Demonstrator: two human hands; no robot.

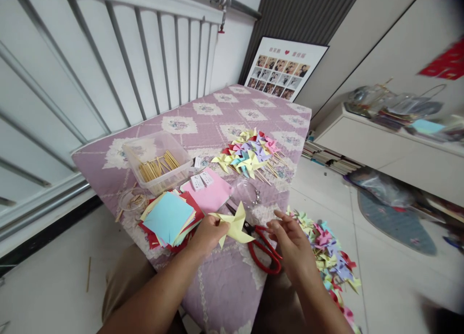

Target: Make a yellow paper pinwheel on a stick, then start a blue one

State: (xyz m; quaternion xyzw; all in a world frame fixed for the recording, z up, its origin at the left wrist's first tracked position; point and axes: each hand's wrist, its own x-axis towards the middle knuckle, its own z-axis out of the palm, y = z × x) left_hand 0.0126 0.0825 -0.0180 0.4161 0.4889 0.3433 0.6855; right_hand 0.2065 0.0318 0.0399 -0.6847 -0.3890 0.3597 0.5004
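My left hand pinches a pale yellow paper pinwheel by one side, its folded blades spread over the table. My right hand hovers to the right of it, fingers apart and slightly curled, with nothing visible in them. Red-handled scissors lie between my hands, partly under the pinwheel. Left of my left hand sits a stack of coloured paper squares, light blue on top. Beyond the pinwheel are pink paper with small white printed cards and a clear round dish with small metal pieces.
A clear plastic box holds short wooden sticks. Finished pinwheels are heaped farther back on the patterned tablecloth. More pinwheels are massed at the right, beyond the table edge. A radiator borders the left side.
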